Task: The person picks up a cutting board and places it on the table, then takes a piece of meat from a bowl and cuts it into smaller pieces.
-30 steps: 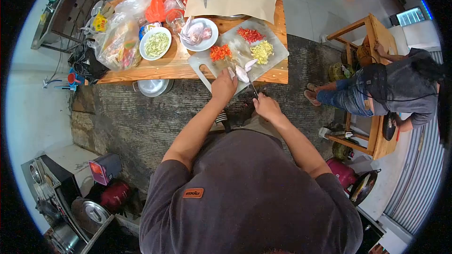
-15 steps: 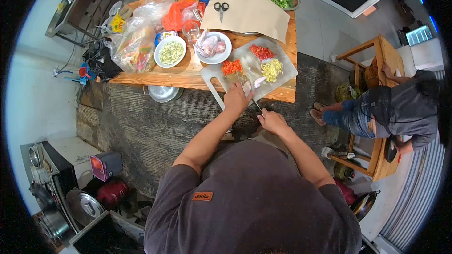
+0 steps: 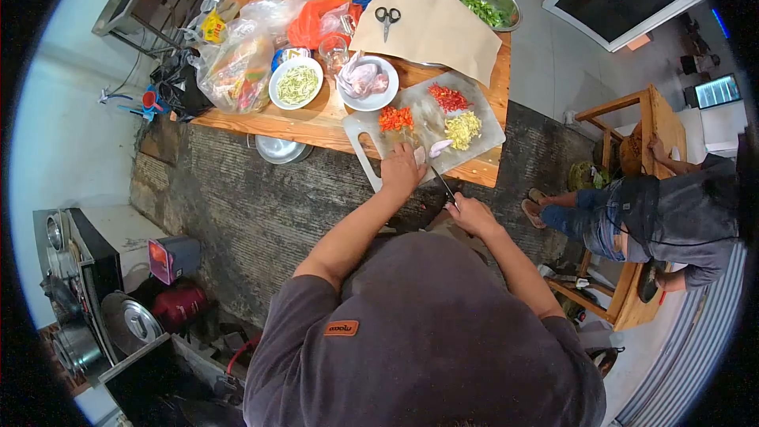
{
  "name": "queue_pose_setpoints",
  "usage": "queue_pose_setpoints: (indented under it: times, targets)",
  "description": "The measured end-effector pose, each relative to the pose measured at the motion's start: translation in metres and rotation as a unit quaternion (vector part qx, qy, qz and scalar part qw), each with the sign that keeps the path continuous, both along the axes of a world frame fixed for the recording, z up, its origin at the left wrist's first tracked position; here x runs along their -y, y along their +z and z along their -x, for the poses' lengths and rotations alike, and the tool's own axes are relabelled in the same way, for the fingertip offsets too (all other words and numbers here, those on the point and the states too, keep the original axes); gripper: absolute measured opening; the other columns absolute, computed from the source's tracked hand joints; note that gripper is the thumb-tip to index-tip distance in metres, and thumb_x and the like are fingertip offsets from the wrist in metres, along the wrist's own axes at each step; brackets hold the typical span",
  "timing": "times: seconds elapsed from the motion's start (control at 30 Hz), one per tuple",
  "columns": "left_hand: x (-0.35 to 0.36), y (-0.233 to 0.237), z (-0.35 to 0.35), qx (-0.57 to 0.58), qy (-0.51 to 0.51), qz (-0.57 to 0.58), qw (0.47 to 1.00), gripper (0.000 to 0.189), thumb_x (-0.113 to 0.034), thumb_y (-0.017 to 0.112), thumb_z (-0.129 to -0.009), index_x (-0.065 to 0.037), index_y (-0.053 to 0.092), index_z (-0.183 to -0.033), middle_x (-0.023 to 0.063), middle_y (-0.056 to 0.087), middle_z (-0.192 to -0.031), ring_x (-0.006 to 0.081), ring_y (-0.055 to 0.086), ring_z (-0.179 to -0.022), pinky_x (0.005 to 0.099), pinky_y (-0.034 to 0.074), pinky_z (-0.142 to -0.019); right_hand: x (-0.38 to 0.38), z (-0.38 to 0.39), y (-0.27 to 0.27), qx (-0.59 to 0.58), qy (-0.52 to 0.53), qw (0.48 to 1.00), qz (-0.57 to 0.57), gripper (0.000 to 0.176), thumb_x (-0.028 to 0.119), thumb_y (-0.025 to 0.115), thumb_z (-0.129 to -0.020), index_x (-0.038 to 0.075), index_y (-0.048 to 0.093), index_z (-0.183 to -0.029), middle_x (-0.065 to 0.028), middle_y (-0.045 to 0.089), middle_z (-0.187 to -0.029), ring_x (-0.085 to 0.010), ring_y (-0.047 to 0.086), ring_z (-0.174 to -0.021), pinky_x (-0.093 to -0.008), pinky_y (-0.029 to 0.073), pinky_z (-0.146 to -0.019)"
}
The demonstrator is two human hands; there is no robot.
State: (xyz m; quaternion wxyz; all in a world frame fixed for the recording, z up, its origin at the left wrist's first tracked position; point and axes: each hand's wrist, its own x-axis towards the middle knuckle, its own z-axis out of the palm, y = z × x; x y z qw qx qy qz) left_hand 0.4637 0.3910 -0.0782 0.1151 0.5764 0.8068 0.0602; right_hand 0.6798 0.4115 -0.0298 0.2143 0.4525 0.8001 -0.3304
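My left hand (image 3: 403, 168) rests on the near edge of a pale cutting board (image 3: 368, 156), its fingers pressed on a small pale piece (image 3: 419, 156) that looks like a peeled shallot. My right hand (image 3: 473, 213) is wrapped round the handle of a knife (image 3: 444, 183), whose blade points up and left toward those fingertips. Beside them lies another pale pink shallot (image 3: 439, 147). Heaps of chopped orange-red pepper (image 3: 396, 119), chopped red pepper (image 3: 448, 98) and chopped yellowish pieces (image 3: 463, 130) sit farther up the board.
Behind the board stand a bowl of raw meat (image 3: 379, 100), a bowl of pale green shreds (image 3: 278, 92) and a glass (image 3: 334, 51). Scissors (image 3: 387, 22) lie on brown paper (image 3: 443, 28). Plastic bags (image 3: 235, 79) fill the table's left. Another person (image 3: 664, 209) stands at right by a wooden table.
The camera view has shifted a little, moving the table rightward in the picture. Both hands stay at the board's near edge, the right one slightly farther from the left, with more knife showing.
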Motion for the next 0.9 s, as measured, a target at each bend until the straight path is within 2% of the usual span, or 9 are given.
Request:
queue_pose_setpoints:
  times: [0.13, 0.27, 0.67, 0.77, 0.83, 0.9]
  targets:
    - [-0.001, -0.004, -0.002, 0.008, 0.001, 0.008, 1.0, 0.058, -0.047, 0.074, -0.08, 0.0, 0.055, -0.107, 0.0153, 0.06, -0.103, 0.0279, 0.069, -0.09, 0.0366, 0.058, -0.068, -0.005, -0.005, 0.002, -0.027, 0.008, 1.0, -0.012, 0.042, 0.039, 0.046, -0.102, 0.0, 0.052, -0.115, -0.029, 0.067, -0.1, -0.0462, 0.064, -0.1, -0.0546, 0.049, -0.088]
    - [-0.004, -0.002, -0.002, 0.015, 0.007, 0.008, 1.0, 0.054, -0.04, 0.074, -0.078, 0.0, 0.054, -0.107, 0.0149, 0.061, -0.101, 0.0281, 0.069, -0.09, 0.0369, 0.059, -0.069, -0.015, -0.004, 0.011, -0.039, -0.016, 0.999, -0.006, 0.041, 0.039, 0.046, -0.102, 0.001, 0.05, -0.115, -0.0297, 0.066, -0.099, -0.0461, 0.063, -0.1, -0.0552, 0.049, -0.088]
    - [-0.002, 0.005, -0.003, 0.011, -0.01, 0.05, 0.999, 0.054, -0.035, 0.074, -0.077, 0.001, 0.052, -0.111, 0.0178, 0.058, -0.109, 0.0296, 0.067, -0.099, 0.0376, 0.058, -0.076, -0.022, -0.009, -0.002, -0.042, -0.06, 0.997, -0.006, 0.041, 0.041, 0.045, -0.102, 0.002, 0.051, -0.112, -0.0305, 0.067, -0.1, -0.0474, 0.064, -0.099, -0.0561, 0.048, -0.087]
    - [0.004, 0.002, -0.003, -0.002, -0.022, 0.036, 0.999, 0.052, -0.034, 0.076, -0.077, -0.002, 0.052, -0.11, 0.0134, 0.058, -0.106, 0.0265, 0.066, -0.096, 0.0366, 0.057, -0.076, -0.02, -0.011, -0.007, -0.041, -0.062, 0.997, -0.024, 0.042, 0.042, 0.045, -0.102, 0.001, 0.051, -0.113, -0.0296, 0.067, -0.099, -0.047, 0.064, -0.098, -0.0558, 0.048, -0.087]
    - [0.007, -0.002, 0.0, 0.032, -0.029, 0.022, 0.999, 0.054, -0.03, 0.075, -0.074, 0.001, 0.051, -0.111, 0.0167, 0.058, -0.105, 0.0309, 0.065, -0.098, 0.0381, 0.057, -0.077, -0.02, -0.01, -0.004, -0.037, -0.063, 0.997, -0.02, 0.043, 0.042, 0.046, -0.102, 0.002, 0.051, -0.114, -0.0284, 0.067, -0.097, -0.0464, 0.065, -0.097, -0.0556, 0.049, -0.086]
    - [0.01, 0.003, 0.001, 0.034, -0.036, 0.016, 0.999, 0.054, -0.029, 0.075, -0.073, 0.001, 0.051, -0.111, 0.0165, 0.058, -0.104, 0.031, 0.064, -0.097, 0.0383, 0.057, -0.077, -0.019, -0.013, -0.012, -0.041, -0.063, 0.997, -0.026, 0.042, 0.042, 0.046, -0.102, 0.002, 0.051, -0.114, -0.0281, 0.068, -0.096, -0.0462, 0.065, -0.095, -0.0557, 0.049, -0.084]
